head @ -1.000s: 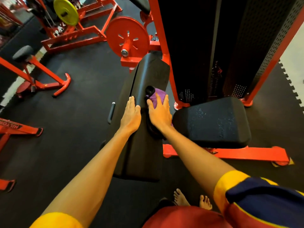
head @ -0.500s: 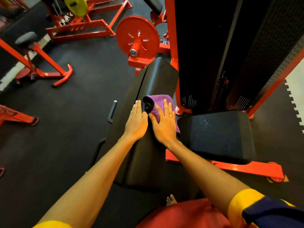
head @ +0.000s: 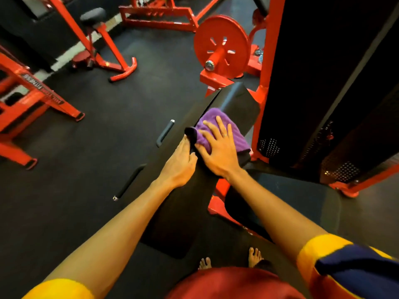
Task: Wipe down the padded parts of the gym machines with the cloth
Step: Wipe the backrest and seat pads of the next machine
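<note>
— Item one, cloth (head: 238,140): where do we have it?
— On the long pad (head: 235,102), under our right hand (head: 218,152), fingers spread flat. Left hand (head: 179,167), fingers together, braces the pad's edge. Best practice, we judge: even pressure, overlapping strokes.

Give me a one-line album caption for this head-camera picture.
Right hand presses a purple cloth flat on a black pad while the left hand rests on its edge.

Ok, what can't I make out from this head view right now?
Head view only:
Long pad surface under the purple cloth and right hand: covered.
Seat pad: partly hidden by the right forearm.
Black weight tower: top cut off by the upper frame edge.
Lettering on the left red frame: blurred.
</note>
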The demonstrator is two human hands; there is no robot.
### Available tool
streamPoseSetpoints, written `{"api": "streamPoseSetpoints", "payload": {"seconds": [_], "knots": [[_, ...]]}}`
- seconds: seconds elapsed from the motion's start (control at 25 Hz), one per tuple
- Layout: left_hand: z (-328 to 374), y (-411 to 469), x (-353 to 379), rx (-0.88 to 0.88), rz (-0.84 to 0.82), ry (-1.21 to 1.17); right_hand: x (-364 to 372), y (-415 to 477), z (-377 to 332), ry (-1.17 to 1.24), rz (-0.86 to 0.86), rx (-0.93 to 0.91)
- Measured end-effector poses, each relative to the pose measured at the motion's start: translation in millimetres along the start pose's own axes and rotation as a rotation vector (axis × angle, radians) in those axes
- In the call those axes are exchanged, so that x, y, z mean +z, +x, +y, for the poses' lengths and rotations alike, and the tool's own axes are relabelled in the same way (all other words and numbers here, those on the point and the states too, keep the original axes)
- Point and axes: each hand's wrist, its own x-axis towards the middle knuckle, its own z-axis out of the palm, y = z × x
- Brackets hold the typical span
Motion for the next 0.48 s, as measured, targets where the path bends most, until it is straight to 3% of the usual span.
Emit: {"api": "streamPoseSetpoints", "payload": {"seconds": [0.2,0.36,0.48], "knots": [[4.7,-0.7,2.6,-0.044,0.020,0.056,-17.2,23.8,40.9,-0.062,-0.065,-0.288],[12.2,1.1,2.9,-0.137,-0.003,0.127,-26.2,88.7,55.1,-0.149,-0.072,-0.054],[20.5,6.6,3.3,-0.137,0.011,0.118,-12.8,72.2,37.9,-0.090,0.037,0.045]]}}
